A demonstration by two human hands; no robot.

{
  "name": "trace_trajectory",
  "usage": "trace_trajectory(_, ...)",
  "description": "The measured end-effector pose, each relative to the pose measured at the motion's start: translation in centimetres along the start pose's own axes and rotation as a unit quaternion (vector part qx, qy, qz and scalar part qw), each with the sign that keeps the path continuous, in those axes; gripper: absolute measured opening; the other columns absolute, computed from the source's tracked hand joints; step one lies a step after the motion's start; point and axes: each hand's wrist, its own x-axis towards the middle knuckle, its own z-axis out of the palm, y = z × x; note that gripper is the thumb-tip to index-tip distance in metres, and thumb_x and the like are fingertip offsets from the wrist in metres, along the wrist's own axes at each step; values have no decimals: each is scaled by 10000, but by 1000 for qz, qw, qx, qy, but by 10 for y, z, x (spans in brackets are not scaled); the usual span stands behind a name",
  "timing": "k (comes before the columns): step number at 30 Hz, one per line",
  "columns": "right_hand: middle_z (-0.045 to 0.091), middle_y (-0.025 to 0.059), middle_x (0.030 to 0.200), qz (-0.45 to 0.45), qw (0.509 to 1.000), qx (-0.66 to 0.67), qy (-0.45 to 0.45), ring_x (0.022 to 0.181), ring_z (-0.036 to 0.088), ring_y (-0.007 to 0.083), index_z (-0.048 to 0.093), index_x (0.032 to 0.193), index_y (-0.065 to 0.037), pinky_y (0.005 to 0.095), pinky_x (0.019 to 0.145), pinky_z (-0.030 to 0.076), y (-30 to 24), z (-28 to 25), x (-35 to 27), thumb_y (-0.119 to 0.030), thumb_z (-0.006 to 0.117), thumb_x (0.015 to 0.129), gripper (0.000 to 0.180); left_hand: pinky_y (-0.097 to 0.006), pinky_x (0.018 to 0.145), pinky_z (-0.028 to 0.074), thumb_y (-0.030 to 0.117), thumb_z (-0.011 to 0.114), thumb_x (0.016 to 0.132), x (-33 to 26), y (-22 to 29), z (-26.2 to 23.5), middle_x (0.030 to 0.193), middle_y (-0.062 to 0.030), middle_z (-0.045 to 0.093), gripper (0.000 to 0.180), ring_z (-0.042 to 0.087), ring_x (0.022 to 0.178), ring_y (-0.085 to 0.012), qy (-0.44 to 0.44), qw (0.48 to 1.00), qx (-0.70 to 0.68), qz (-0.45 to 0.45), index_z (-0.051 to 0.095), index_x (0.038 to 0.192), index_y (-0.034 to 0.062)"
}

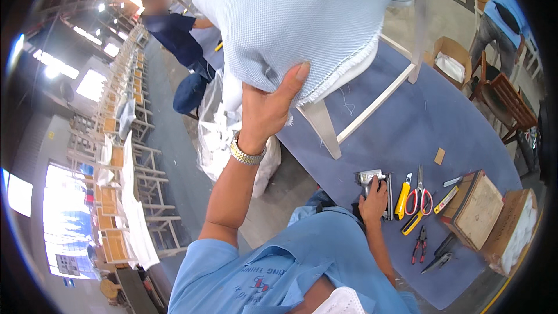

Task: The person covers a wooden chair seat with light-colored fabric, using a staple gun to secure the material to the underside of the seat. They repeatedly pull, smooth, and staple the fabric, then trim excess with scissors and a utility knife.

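Observation:
A light-blue woven fabric (pixel 302 20) with a frayed edge covers the padded seat of a pale-framed chair (pixel 326 128) on the table. My left hand (pixel 270 102) is closed on the fabric at the near corner of the seat, thumb on top, other fingers hidden underneath. On the table to the right, my right hand (pixel 374 202) grips a silver staple gun (pixel 369 175). Beside the staple gun lie a yellow utility knife (pixel 402 197), scissors (pixel 419 195) with red-and-white handles, another yellow-handled tool (pixel 412 223) and red-handled pliers (pixel 418 245).
A blue-grey covering lies over the table (pixel 407 122). Cardboard boxes (pixel 472 206) stand at its right edge. A plastic bag (pixel 212 139) of white material sits left of the table. One person (pixel 177 38) works at far left, another (pixel 503 9) at far right. Rows of chair frames (pixel 113 157) line the left.

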Motion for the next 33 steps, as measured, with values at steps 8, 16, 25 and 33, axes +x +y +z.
trace_trajectory(8,464,262,1391,28,987,155,21,1207,531,450,325,1500,-94,478,990,471,8,-11,27,-34,662,759,816,-315,906,492,129,760,884,1,2,4,1153,-130,654,453,617,1026,-172,-24,999,-26,28,557,1226,-90)
trace_trajectory(16,726,136,1059,-224,819,524,68,964,697,211,661,1149,29,329,865,520,-136,-247,26,-64,728,840,330,-315,924,486,162,780,871,1,-17,-6,1208,-133,630,562,611,1053,-187,-45,997,-21,60,498,1295,-75)
trace_trajectory(25,722,138,1026,-331,813,475,66,937,710,222,663,1125,25,318,818,541,-201,-276,28,-54,758,808,340,-314,919,483,130,713,915,-2,-27,-15,1196,-120,642,438,600,1070,-166,-94,988,-102,60,533,1256,-78)
trace_trajectory(33,699,132,1044,-310,832,457,58,845,667,189,633,1143,41,297,732,526,-203,-266,27,-24,721,837,325,-347,933,475,146,714,909,1,-35,-25,1184,-136,648,465,597,1062,-207,-125,988,-69,55,529,1270,-80)
